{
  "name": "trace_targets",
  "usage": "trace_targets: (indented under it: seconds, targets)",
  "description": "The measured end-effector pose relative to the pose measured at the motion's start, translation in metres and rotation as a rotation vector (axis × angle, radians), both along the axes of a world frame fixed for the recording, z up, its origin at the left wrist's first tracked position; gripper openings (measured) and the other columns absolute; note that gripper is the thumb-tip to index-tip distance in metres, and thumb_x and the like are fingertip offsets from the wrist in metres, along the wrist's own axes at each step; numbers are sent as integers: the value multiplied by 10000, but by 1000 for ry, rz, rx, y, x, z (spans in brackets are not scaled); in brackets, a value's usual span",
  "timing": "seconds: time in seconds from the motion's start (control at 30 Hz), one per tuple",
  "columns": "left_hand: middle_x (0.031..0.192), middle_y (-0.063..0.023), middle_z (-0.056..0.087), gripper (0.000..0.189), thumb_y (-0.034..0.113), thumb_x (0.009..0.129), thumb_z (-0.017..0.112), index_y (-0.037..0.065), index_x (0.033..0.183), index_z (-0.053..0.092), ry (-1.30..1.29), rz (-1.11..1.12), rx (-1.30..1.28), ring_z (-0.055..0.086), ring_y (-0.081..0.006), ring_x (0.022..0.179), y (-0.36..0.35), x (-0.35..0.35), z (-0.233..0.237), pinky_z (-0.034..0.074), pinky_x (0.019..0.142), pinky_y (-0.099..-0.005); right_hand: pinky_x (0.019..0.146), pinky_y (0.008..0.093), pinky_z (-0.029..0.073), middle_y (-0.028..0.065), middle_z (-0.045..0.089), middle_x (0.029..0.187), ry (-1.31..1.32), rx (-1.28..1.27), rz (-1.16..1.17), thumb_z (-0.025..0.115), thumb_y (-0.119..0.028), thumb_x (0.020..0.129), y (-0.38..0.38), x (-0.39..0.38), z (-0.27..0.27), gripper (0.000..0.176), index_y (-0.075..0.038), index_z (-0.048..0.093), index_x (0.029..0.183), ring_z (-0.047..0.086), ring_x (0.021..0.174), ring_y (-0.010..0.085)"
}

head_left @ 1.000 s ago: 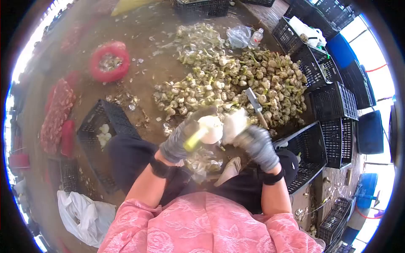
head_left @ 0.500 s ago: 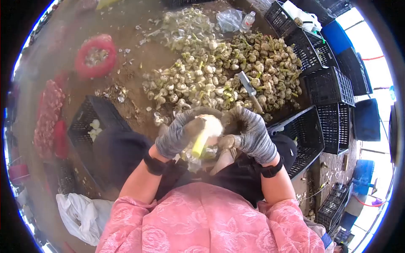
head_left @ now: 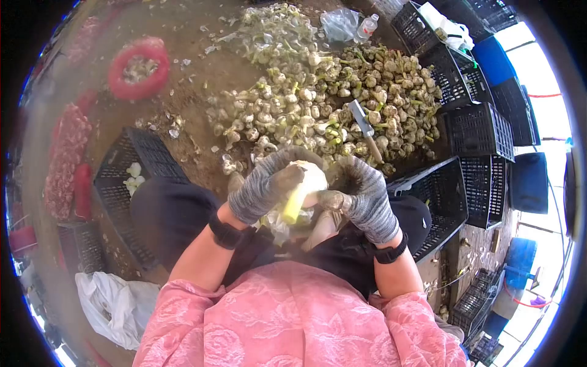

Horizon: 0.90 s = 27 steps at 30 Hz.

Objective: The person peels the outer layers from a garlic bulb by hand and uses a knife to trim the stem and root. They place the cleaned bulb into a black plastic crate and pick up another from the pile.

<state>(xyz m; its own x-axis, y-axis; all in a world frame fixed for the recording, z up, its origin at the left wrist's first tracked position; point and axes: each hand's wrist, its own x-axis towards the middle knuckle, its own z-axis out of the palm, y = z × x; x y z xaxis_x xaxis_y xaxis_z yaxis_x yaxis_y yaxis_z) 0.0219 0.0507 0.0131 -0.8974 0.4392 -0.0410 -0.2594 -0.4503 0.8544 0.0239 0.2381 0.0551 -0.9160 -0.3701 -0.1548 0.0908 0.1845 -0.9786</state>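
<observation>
A pale garlic bulb with a cut yellow-green stalk sits between my hands, above my lap, its stalk pointing down toward me. My left hand, in a grey knit glove, is closed round the bulb's left side. From the right, my right hand, gloved alike, has thumb and fingers closed at the bulb's edge; its fingertips are partly hidden. Loose papery skins lie below the bulb between my legs. Beyond my hands spreads a big heap of garlic bulbs, with a wide-bladed knife resting on it.
By my left knee stands a black crate with white bulbs inside; another black crate is at my right knee. Stacked crates line the right. A red net bag and white sack lie left. A bottle stands behind the heap.
The view has shifted slightly. Both hands stay at the bulb, and my right fingers have shifted a little along its edge. More of the bulb's white side shows.
</observation>
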Motion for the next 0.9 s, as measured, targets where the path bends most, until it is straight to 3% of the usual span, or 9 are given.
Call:
trace_targets:
  seconds: [0.2, 0.27, 0.3, 0.43, 0.6, 0.67, 0.73, 0.83, 0.9]
  targets:
    - [926, -46, 593, 449, 430, 837, 527, 31, 1040, 551, -54, -17, -95, 560, -119, 865, -10, 2, 1, 455, 766, -248, 672, 226, 456, 15, 608, 797, -116, -190, 4, 718, -136, 715, -2, 2, -5, 286, -12, 588, 938, 534, 728, 67]
    - [989, -69, 594, 367, 244, 802, 611, 18, 1078, 526, -14, -99, -14, 563, -130, 899, -12, 1, -3, 462, 796, -279, 679, 225, 456, 22, 613, 800, -105, -175, 14, 703, -123, 726, 0, 3, -9, 273, -10, 589, 947, 538, 734, 68]
    - [989, -69, 594, 367, 244, 802, 611, 18, 1078, 526, -13, -98, -14, 563, -130, 899, -12, 2, -2, 462, 796, -279, 686, 224, 456, 29, 618, 804, -94, -161, 21, 688, -110, 738, 1, 3, -9, 260, -8, 590, 956, 542, 740, 69]
    - [965, -82, 597, 429, 324, 811, 590, 3, 1086, 515, -57, -48, 23, 571, -145, 877, -9, 3, -1, 466, 787, -273, 674, 222, 459, 37, 623, 782, -160, -216, -60, 682, -116, 740, -1, 9, -4, 244, -3, 595, 939, 545, 718, 68]
    - [959, -110, 593, 569, 461, 779, 579, -14, 1084, 507, -158, -78, 149, 578, -169, 856, -5, 0, -16, 475, 770, -282, 611, 224, 464, 38, 617, 729, 217, 122, -17, 669, -99, 735, -1, 14, -9, 196, -2, 600, 892, 543, 640, 73]
    - [921, -67, 590, 579, 532, 830, 460, 12, 1078, 518, -170, -95, 131, 575, -119, 822, -4, -3, -27, 472, 727, -243, 609, 224, 464, 40, 613, 718, 282, 208, -5, 651, -77, 743, -2, 14, -9, 166, -1, 599, 882, 545, 631, 78]
    - [903, -83, 592, 602, 524, 794, 513, -8, 1076, 507, -255, -112, 195, 578, -148, 794, -3, 3, -14, 479, 710, -266, 604, 228, 465, 40, 610, 721, 165, -138, -113, 615, -41, 755, -4, 12, -10, 106, 4, 597, 849, 551, 628, 91]
    - [860, -81, 590, 631, 525, 750, 570, -19, 1061, 497, -320, -172, 246, 575, -164, 734, -1, 4, -28, 482, 658, -285, 659, 230, 466, 32, 609, 746, 1, -183, -327, 561, -46, 784, 0, 6, -11, 104, 1, 585, 874, 562, 696, 99]
    - [852, -74, 588, 613, 523, 756, 561, -13, 1047, 501, -412, -277, 343, 572, -150, 729, -1, 2, -37, 478, 652, -278, 690, 230, 462, 34, 605, 797, -28, -176, -312, 557, -66, 787, 5, 5, -15, 171, -3, 570, 946, 561, 745, 100]
